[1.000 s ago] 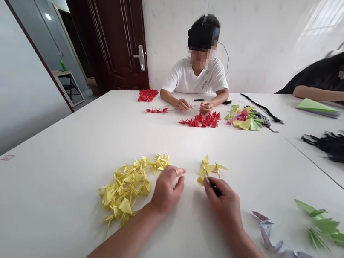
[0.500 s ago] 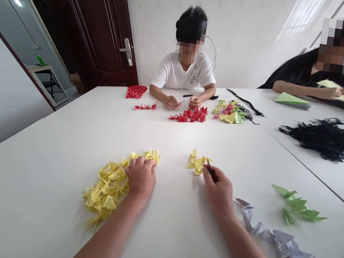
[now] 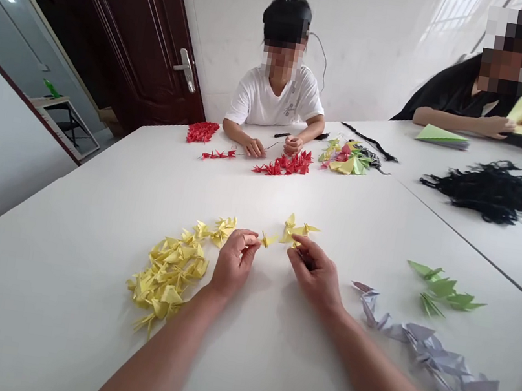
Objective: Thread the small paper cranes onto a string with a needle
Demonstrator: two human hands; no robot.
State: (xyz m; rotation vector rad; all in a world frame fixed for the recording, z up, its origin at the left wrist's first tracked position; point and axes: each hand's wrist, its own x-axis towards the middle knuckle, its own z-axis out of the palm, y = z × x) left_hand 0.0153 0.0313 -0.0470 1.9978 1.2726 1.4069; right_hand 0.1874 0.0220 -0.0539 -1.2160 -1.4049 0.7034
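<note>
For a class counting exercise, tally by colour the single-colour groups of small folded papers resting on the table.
Yellow: 2 (left pile, small cluster)
Red: 3 (far pile, short row, near pile)
Green group: 1
Lilac group: 1
Total: 7

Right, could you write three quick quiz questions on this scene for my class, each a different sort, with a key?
1. Which hand pinches a single yellow paper bird?
2. True or false: the green folded papers lie to the right of the yellow pile.
3. Fill in the colour: the folded row beside the right forearm is ____.

Key: 1. The left hand. 2. True. 3. Lilac.
</note>
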